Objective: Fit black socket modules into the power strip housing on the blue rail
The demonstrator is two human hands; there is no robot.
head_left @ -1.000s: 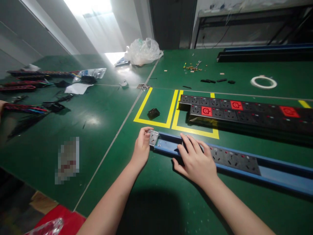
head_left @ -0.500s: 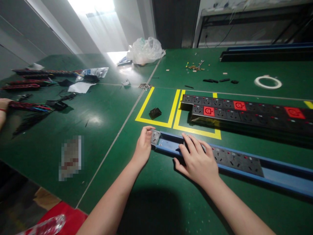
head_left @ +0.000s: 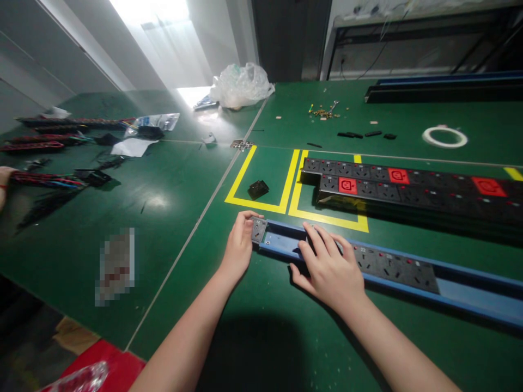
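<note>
A long blue channel (head_left: 469,291) lies across the green table (head_left: 171,218) in front of me, with a black socket strip (head_left: 392,264) seated in it. My left hand (head_left: 239,247) is curled round the small grey end plate (head_left: 259,229) at the channel's left end, thumb on top. My right hand (head_left: 329,267) rests flat on the left end of the socket strip, fingers spread and pointing away from me.
Two black power strips with red sockets (head_left: 408,188) lie behind, over a yellow-taped box. A small black part (head_left: 257,189) sits in the left yellow box. Wire bundles (head_left: 44,179), a plastic bag (head_left: 241,84), loose screws (head_left: 322,112) and a white ring (head_left: 444,136) lie further off. Another person's hand (head_left: 4,179) shows at the left edge.
Both hands stay where they were on the channel's left end. Only the view has shifted slightly.
</note>
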